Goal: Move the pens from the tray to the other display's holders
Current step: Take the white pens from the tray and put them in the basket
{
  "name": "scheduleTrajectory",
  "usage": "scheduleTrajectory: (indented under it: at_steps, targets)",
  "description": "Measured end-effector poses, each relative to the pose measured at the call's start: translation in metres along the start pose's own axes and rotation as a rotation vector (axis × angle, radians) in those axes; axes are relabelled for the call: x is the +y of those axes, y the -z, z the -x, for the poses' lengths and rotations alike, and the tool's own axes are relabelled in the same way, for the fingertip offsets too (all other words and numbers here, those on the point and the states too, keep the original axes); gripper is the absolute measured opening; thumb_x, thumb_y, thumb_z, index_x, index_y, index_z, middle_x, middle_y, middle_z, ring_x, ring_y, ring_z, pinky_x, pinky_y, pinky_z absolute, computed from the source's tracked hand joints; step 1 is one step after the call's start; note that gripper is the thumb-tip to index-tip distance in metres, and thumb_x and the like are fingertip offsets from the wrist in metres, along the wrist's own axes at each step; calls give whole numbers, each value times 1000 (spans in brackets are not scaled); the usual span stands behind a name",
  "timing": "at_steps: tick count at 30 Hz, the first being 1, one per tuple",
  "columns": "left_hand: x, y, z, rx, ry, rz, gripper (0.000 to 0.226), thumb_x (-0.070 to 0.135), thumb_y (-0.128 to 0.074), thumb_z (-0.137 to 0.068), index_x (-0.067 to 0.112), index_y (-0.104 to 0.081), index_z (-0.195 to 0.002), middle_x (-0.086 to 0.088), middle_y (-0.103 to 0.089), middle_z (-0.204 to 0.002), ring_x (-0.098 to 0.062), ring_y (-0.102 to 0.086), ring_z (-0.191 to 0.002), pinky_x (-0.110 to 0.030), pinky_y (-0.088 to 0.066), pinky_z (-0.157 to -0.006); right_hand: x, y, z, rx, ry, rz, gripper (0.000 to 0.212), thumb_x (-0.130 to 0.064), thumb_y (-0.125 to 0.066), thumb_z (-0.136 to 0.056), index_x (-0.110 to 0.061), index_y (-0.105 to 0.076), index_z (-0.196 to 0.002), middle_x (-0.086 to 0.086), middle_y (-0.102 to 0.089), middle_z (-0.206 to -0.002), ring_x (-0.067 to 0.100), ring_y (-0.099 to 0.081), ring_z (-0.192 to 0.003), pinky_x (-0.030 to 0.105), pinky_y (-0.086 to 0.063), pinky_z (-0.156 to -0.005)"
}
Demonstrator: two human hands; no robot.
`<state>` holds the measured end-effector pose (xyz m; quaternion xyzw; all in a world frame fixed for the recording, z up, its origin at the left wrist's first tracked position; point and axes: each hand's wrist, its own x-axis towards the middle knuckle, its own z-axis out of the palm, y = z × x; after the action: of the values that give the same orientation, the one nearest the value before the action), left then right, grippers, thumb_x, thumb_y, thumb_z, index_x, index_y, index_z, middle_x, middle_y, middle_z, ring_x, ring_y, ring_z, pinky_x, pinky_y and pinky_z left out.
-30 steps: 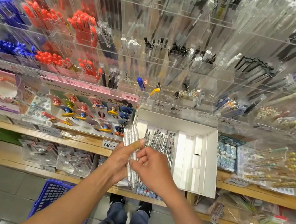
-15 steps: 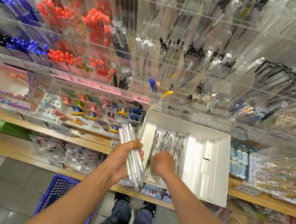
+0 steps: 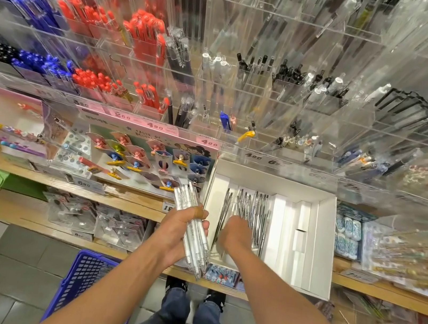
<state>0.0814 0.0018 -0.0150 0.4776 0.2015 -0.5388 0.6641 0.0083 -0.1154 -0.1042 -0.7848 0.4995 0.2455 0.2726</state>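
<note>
Fingers (image 3: pixel 200 213) of our left hand (image 3: pixel 176 233) are wrapped around a bundle of white pens (image 3: pixel 191 224), which runs diagonally from above the knuckles down past the heel of the palm. We count roughly six to eight barrels in the bundle; they overlap, so an exact count is not possible. Our right hand (image 3: pixel 235 235) reaches into the white tray (image 3: pixel 321 235), knuckles up. Its fingertips are hidden behind the back of the hand among the loose pens (image 3: pixel 251 209), so we cannot tell whether they are pinching a pen or lying open.

The tray sits on the wooden shelf (image 3: pixel 123 195) and has one filled section on its left side. About fifteen thin pens lie there side by side, tips pointing away from us; motion blur prevents a firm count. Several white dividers to the right hold nothing visible.

One clear rack of holders (image 3: pixel 301 97) rises above the tray, stocked with blue, red, black and clear pens. Its top and right side are cut off and blurred. One blue basket (image 3: pixel 81 281) stands on the floor, partly covered by our left forearm.
</note>
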Motion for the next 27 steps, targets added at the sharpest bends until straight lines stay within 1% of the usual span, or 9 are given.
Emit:
scheduleTrajectory:
  at_steps: [3,7,11,15,17,19,22,25,27]
  targets:
    - [2,-1,-1,11,3,-6,19,-7,-60,-85,5,-56,-98,-6,-58,-67,-15,-59,-55,-26,-53,-55,1,17,0,53,82,-137,12,-19,-57,-96,-9,-59,-90,1,-60,-82,17,-60,-72,33,-55,-74]
    - [0,-4,-3,19,-14,-22,16,-3,-65,-84,3,-59,-97,-6,-60,-66,-17,-60,-58,-31,-54,-60,9,48,29,72,338,-500,34,-30,-56,-97,-12,-61,-126,7,-71,-99,20,-67,-90,34,-53,-85]
    - [-2,-9,-1,-66,-35,8,27,10,-77,-78,-3,-66,-100,-20,-70,-86,-32,-72,-80,-40,-61,-69,7,65,77,-12,492,-750,11,-37,-65,-89,-35,-60,-99,-7,-71,-74,-3,-61,-55,8,-45,-54]
    - [-5,-13,-1,-25,-7,24,89,20,-86,-71,-7,-39,-141,-35,-54,-130,-42,-64,-112,-52,-56,-93,1,59,102,23,544,-775,22,-34,-73,-82,-24,-54,-76,-7,-59,-64,-2,-50,-54,17,-46,-54]
    - [-7,-11,-2,-5,-2,9,115,14,-87,-67,-6,-14,-154,-37,-53,-131,-37,-68,-101,-46,-60,-77,3,58,104,14,562,-770,22,-32,-74,-81,-24,-54,-78,-5,-56,-65,0,-48,-55,26,-48,-57]
    - [-7,-11,1,-51,1,-7,100,6,-84,-67,-11,-26,-147,-32,-60,-110,-35,-71,-83,-40,-60,-63,10,60,102,-19,586,-724,26,-34,-76,-79,-25,-51,-83,-5,-55,-66,1,-48,-56,27,-46,-57]
    - [-7,-10,2,-90,-44,-112,53,5,-83,-62,-8,-61,-107,-23,-61,-91,-31,-69,-73,-40,-60,-62,23,62,98,-67,607,-646,29,-41,-76,-77,-28,-51,-85,-6,-58,-66,-2,-50,-53,14,-41,-52]
    - [-8,-6,1,-88,-34,-128,41,7,-86,-58,-4,-65,-91,-16,-61,-78,-27,-64,-67,-41,-59,-66,36,66,79,-119,515,-726,21,-46,-62,-83,-26,-60,-84,-9,-69,-72,2,-57,-51,11,-44,-49]
    - [-9,-5,0,-85,-15,-96,38,12,-89,-49,1,-72,-81,-12,-62,-73,-21,-63,-64,-35,-57,-63,51,67,53,-60,459,-572,16,-37,-60,-90,-22,-65,-84,-9,-69,-75,2,-62,-62,12,-47,-58]
